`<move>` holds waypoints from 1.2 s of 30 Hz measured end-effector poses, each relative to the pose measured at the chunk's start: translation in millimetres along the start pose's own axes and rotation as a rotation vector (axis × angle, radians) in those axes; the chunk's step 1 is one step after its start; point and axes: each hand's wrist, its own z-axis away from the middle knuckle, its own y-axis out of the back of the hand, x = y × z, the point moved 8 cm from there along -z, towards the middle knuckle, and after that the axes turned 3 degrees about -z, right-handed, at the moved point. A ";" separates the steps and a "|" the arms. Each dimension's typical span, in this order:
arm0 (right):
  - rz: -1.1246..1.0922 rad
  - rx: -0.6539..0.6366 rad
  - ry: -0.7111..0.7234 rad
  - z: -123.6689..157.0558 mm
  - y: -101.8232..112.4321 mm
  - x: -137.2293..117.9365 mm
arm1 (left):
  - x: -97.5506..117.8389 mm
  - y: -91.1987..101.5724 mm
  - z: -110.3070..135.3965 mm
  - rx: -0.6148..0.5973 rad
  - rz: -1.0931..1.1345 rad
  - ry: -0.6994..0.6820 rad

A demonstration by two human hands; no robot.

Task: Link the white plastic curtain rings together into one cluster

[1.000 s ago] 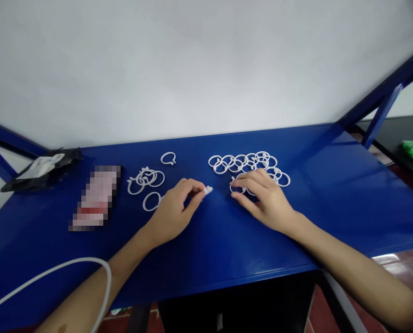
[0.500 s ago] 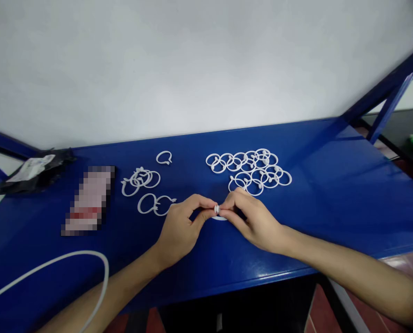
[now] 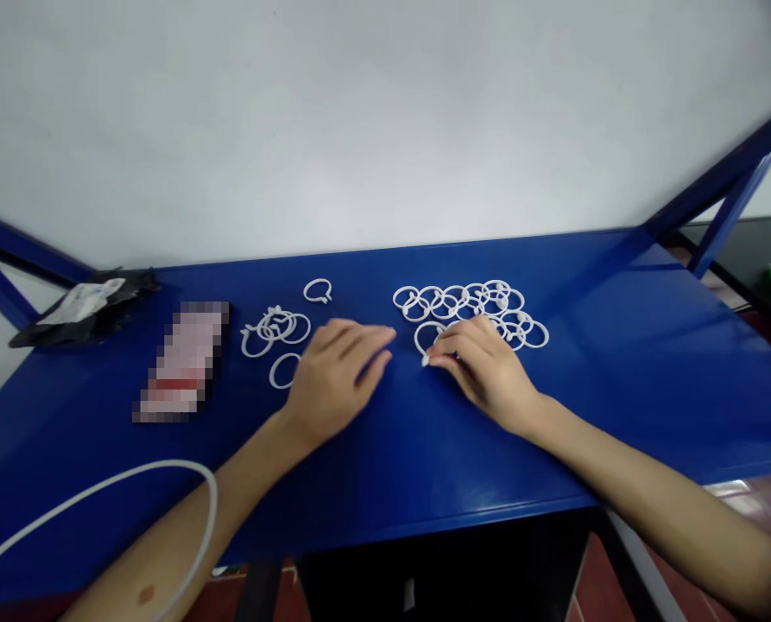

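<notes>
Between thumb and fingers, my right hand (image 3: 482, 367) pinches the small clasp of a white plastic ring (image 3: 417, 339), which lies at the near left edge of a cluster of closed white rings (image 3: 446, 301). Part of that cluster is hidden behind the hand. My left hand (image 3: 339, 371) is over the table with fingers stretched forward and nothing in them. Left of it lie several white rings (image 3: 269, 326) in a loose pile, and a single ring (image 3: 286, 371) partly covered by the hand. One open ring (image 3: 318, 290) lies apart, farther back.
On the blue table (image 3: 385, 484), a blurred-out pinkish rectangular object (image 3: 184, 363) and a black plastic package (image 3: 87, 307) lie at the left. A white cable (image 3: 132, 469) loops across the lower left. A white wall (image 3: 385, 130) stands behind, with blue frame bars at both sides.
Both hands were together on a ring's clasp. Now they are apart: my left hand has let go and moved left, while my right hand has carried the ring to the cluster.
</notes>
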 end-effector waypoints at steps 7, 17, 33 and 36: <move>0.202 -0.002 -0.104 -1.7 2.3 33.9 | -109.6 -8.4 3.8 -0.164 -0.269 0.420; 0.208 -0.095 -0.105 0.5 -7.3 32.0 | -118.9 -16.0 9.3 -0.263 -0.330 0.460; -0.193 -0.079 -0.055 3.8 -2.7 -8.9 | 2.3 -17.5 8.7 -0.271 0.624 0.396; -0.305 -0.128 -0.116 7.8 -10.2 -9.2 | 8.6 -22.7 14.6 -0.242 0.675 0.435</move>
